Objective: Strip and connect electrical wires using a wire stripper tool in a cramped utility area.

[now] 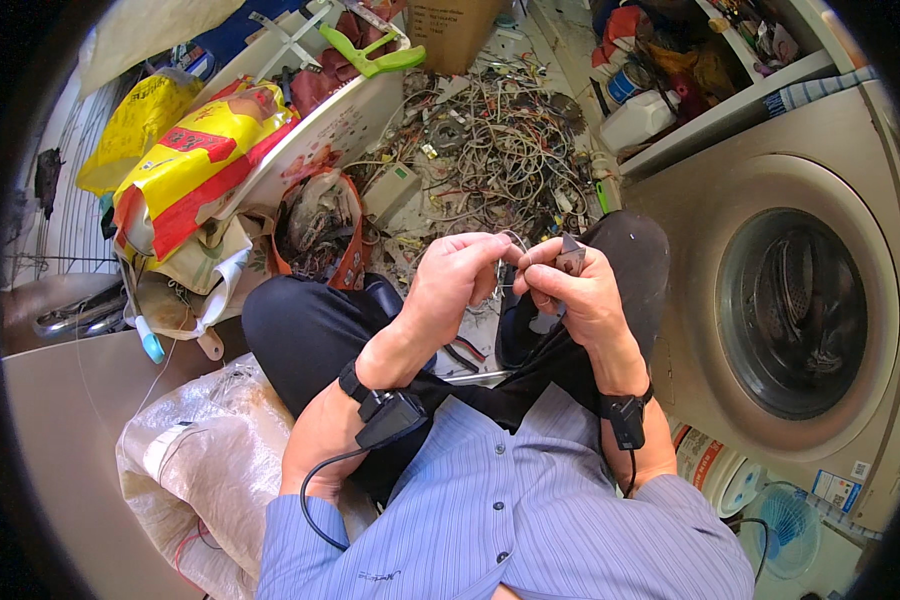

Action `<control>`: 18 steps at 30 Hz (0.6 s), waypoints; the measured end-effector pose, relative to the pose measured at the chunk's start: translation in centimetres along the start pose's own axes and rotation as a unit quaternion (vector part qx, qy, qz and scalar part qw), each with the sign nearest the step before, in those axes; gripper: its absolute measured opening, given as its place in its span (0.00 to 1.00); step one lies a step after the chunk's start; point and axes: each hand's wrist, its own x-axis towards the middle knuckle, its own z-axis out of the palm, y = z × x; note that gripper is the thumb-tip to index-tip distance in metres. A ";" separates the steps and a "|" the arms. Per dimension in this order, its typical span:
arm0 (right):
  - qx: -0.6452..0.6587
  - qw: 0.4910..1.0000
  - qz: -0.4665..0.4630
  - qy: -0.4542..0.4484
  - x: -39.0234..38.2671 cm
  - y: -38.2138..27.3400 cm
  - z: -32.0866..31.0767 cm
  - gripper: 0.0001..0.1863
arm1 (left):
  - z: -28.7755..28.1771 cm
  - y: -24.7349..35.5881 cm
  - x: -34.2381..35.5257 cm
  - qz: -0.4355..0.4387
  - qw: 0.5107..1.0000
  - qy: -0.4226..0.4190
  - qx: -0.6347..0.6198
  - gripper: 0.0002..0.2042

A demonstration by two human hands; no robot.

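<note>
Head: L hand (454, 280), R hand (582, 288), wire (518, 236) btwn

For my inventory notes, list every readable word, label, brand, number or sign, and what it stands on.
Wording isn't copied out here; printing stands on:
Yellow-and-red bag: large dark characters on a red patch.
Yellow bag: dark lettering, creased.
Cardboard box: dark rows, too small.
White bucket: pale lettering on orange-red.
Washing machine: blue-and-white sticker and square code, too small.
Shirt: small dark script, too blurred.
</note>
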 end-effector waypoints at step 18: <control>-0.202 0.965 -0.050 0.159 0.1 0.3 0.6 0.04 | 1.0 -0.3 -0.1 0.110 0.912 0.067 0.390 0.13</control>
